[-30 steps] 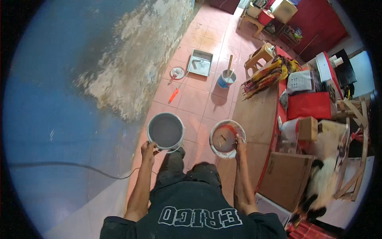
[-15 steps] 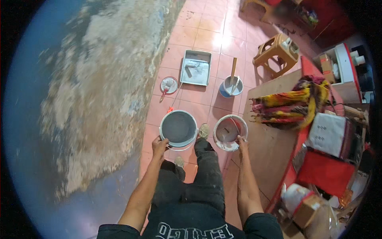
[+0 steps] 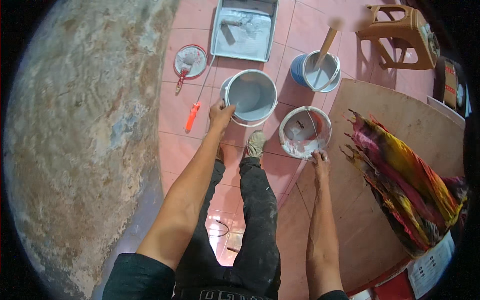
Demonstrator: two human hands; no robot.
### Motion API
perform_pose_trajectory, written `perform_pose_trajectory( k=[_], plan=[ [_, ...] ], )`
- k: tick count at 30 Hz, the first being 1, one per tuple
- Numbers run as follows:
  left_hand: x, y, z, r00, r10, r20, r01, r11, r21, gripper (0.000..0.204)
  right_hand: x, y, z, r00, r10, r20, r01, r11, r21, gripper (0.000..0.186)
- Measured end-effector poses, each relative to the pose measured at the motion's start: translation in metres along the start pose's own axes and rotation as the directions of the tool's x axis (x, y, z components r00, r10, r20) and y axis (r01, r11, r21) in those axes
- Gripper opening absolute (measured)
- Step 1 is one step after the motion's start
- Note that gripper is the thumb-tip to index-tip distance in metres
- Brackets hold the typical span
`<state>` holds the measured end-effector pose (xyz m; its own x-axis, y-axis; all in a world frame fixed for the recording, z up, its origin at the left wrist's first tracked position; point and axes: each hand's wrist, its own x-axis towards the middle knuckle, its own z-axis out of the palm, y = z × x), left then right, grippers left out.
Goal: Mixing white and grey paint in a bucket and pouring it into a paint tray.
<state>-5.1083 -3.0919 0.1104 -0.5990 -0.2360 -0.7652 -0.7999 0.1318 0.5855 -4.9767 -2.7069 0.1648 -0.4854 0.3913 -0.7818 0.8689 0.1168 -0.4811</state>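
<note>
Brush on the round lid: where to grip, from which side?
The brush is probably best taken by its red handle, from above on the person's side: the handle sticks out past the near rim of the lid, toward the person, while the pale head rests on it. The left hand is nearer, but holds the grey bucket.

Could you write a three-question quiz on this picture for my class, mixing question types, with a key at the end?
1. Multiple choice: What stands in the blue bucket?
A) a paint roller
B) a wooden stick
C) a bundled cloth

2. True or false: The brush rests with its bristles on the red-rimmed lid.

3. Short answer: What do the left hand and right hand each hold?

Key:
1. B
2. True
3. Left: a grey bucket; right: a paint-smeared bucket.
</note>
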Motion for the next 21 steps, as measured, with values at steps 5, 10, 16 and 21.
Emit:
perform_pose_trajectory(
  k=[5, 10, 16, 21],
  plan=[
    [0.075, -0.019, 0.06, 0.999, -0.021, 0.05, 0.03, 0.98, -0.195, 0.017, 0.057, 0.033, -0.002, 0.991, -0.053, -0.126, 0.052, 0.999, -0.012, 0.024],
    [0.116, -0.036, 0.075, 0.999, -0.009, 0.047, 0.022, 0.96, -0.281, 0.014, 0.057, 0.039, 0.02, 0.979, -0.125, -0.159, 0.121, 0.992, -0.033, 0.03],
    [0.125, -0.039, 0.009, 0.995, -0.073, 0.067, 0.091, 0.945, -0.315, 0.028, -0.063, 0.022, 0.062, 0.966, -0.245, -0.088, 0.236, 0.966, -0.103, 0.044],
    [-0.022, 0.0, -0.082, 0.985, -0.095, 0.147, 0.106, 0.992, -0.067, 0.048, -0.289, -0.024, 0.03, 0.979, 0.195, -0.059, -0.202, 0.906, -0.372, 0.044]
  ],
)
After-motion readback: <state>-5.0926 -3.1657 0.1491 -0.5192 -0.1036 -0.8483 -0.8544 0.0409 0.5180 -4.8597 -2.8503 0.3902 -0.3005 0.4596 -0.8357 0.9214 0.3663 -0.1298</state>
